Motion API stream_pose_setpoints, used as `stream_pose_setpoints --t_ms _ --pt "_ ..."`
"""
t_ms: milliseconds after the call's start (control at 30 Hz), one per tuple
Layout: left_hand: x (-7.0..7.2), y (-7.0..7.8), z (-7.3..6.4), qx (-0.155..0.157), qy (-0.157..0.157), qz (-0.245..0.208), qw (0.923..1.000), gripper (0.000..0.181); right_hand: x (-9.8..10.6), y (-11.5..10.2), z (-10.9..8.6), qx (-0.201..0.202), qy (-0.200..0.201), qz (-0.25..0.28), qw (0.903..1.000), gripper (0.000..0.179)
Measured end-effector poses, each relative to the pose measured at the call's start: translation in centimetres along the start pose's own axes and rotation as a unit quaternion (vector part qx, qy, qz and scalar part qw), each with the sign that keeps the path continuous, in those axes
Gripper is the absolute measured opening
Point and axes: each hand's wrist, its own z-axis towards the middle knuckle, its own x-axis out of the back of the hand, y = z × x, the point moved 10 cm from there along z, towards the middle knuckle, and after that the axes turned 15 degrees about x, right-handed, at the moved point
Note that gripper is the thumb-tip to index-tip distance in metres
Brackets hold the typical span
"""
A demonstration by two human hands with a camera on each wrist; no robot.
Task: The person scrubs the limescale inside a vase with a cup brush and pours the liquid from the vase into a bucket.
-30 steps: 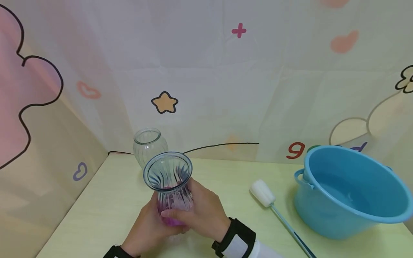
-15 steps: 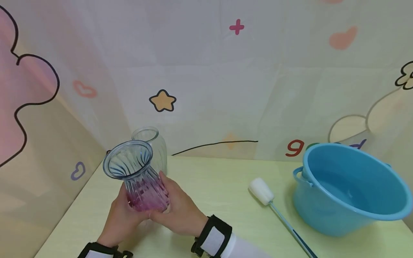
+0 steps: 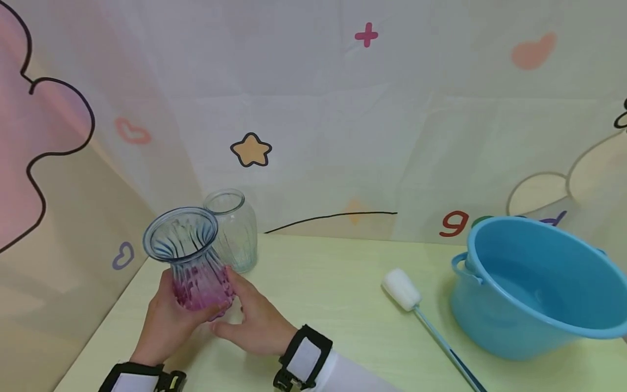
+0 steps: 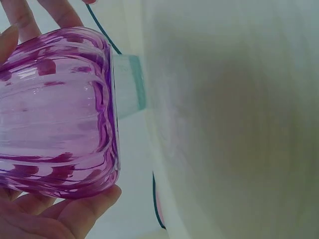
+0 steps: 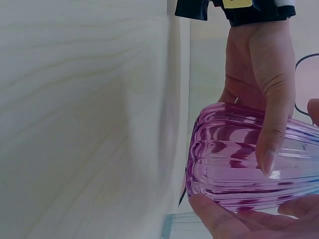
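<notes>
The left hand (image 3: 171,322) grasps a ribbed glass vase (image 3: 201,280), bluish at its flared rim and pink-purple toward the base, on the left side of the scene; its thumb lies across the near side of the glass. The right hand (image 3: 257,324) has relaxed fingers touching the vase's right side, its thumb apart from the glass. The vase is mouth up, its base raised above the pale wooden table (image 3: 318,299). Just beyond it, toward the far edge, stands a clear, rounded glass jar (image 3: 241,239). Well to the right lies a white sponge-headed brush with a thin light-blue handle (image 3: 404,291), near a large blue plastic bucket (image 3: 511,329) at far right.
</notes>
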Motion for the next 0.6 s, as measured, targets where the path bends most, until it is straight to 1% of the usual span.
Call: stream_pose_setpoints --t_ms 133,233,600 --pt "0.0 -0.8 0.4 0.018 -0.007 0.003 0.9998 0.12 -0.5 0.7 0.6 -0.008 -0.004 0.016 0.9998 0.093" --pt "0.0 -1.3 0.7 0.023 -0.006 0.004 0.9997 0.119 -0.7 0.9 0.9 -0.005 -0.004 0.02 0.9998 0.093" --pt "0.3 -2.2 1.2 0.039 -0.005 -0.008 0.9992 0.119 -1.3 1.4 2.1 0.004 -0.008 0.003 1.0 0.093"
